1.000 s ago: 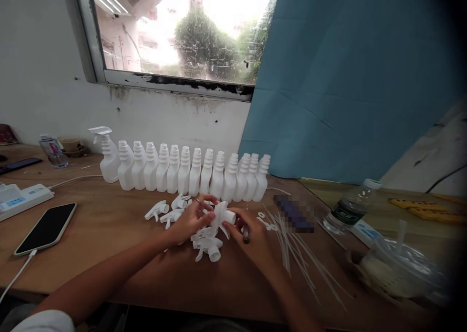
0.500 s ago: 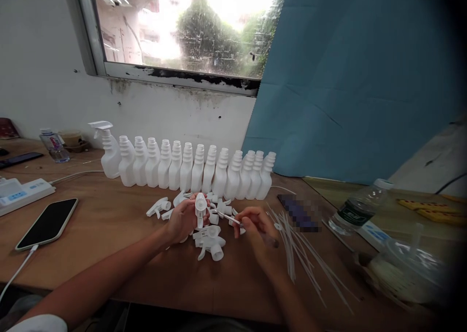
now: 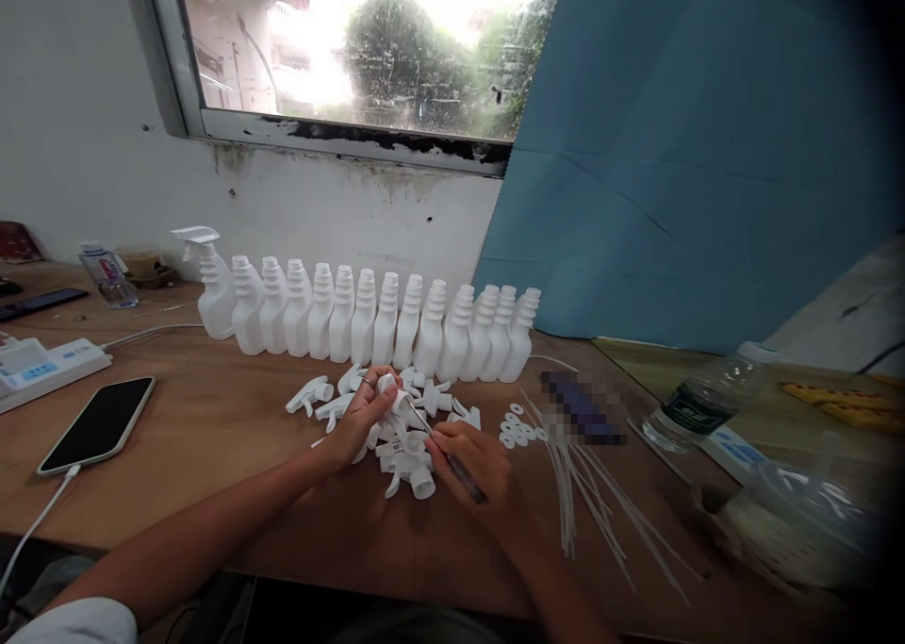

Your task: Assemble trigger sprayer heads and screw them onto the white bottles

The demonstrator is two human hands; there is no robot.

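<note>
Slippage of the thin metal-shafted tool (image 3: pixel 419 420), gripped in the right hand (image 3: pixel 477 463), could be caused by off-axis pressure on the white trigger-sprayer head (image 3: pixel 392 391), which is pinched in the left hand (image 3: pixel 359 420) at the pile of loose sprayer heads (image 3: pixel 405 465).

A window (image 3: pixel 368 50) ahead of you, a blue sheet (image 3: pixel 671 154) hanging over its right side
On your left you have a dark-screened phone (image 3: pixel 97 425) with a white cable (image 3: pixel 73 471) plugged in, a power strip (image 3: pixel 60 369) and, farther back, a clear bottle (image 3: pixel 109 276) near a tan cup (image 3: pixel 141 262). On your right stand a dark-labelled bottle (image 3: pixel 697 406) and a clear plastic cup (image 3: pixel 798 531), with blurred yellow objects (image 3: pixel 852 416) beyond.
</note>
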